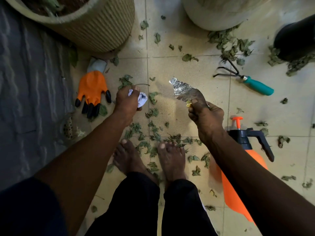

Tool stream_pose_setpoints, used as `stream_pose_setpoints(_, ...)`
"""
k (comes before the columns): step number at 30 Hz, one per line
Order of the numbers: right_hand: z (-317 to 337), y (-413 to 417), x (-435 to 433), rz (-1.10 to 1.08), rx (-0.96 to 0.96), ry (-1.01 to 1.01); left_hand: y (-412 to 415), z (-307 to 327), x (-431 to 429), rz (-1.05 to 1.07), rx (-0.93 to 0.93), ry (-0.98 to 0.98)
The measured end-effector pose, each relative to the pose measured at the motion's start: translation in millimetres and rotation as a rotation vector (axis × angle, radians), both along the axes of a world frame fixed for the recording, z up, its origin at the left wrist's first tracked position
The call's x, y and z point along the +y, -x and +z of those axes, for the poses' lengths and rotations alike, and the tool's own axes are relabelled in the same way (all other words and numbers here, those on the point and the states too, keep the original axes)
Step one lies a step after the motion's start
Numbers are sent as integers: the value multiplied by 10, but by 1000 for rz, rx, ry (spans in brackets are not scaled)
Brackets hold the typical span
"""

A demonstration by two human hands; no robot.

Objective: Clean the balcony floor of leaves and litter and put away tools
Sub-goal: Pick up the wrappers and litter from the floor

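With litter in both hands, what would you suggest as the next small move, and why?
Probably pass the crumpled paper from the left hand into the right hand, beside the foil it pinches. Both hands are occupied, while leaves, a glove, a hand rake and a sprayer lie on the floor; a free hand could gather them.

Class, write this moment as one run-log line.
left hand: grips crumpled paper; right hand: pinches foil scrap; leaves: scattered on floor; rake, sprayer, glove: not stored
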State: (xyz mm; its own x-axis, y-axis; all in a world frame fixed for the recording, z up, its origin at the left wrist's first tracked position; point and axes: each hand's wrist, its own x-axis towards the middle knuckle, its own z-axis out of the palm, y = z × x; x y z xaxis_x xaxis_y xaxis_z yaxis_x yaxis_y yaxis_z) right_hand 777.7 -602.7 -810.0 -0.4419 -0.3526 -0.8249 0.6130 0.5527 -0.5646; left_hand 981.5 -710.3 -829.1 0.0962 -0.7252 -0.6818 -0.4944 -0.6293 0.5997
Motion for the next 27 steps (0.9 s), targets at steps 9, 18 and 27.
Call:
stream_pose_setpoints(9,852,-96,-161,-157,-678,30,473,825,322,-84,357,-157)
stream_pose_setpoints(18,1331,272,-242,76,-27,-41,1402,1415,300,235,535,-404)
stream_pose_setpoints(27,1548,325,-51,484,434,138,1478,1491,304,-245,360,-21)
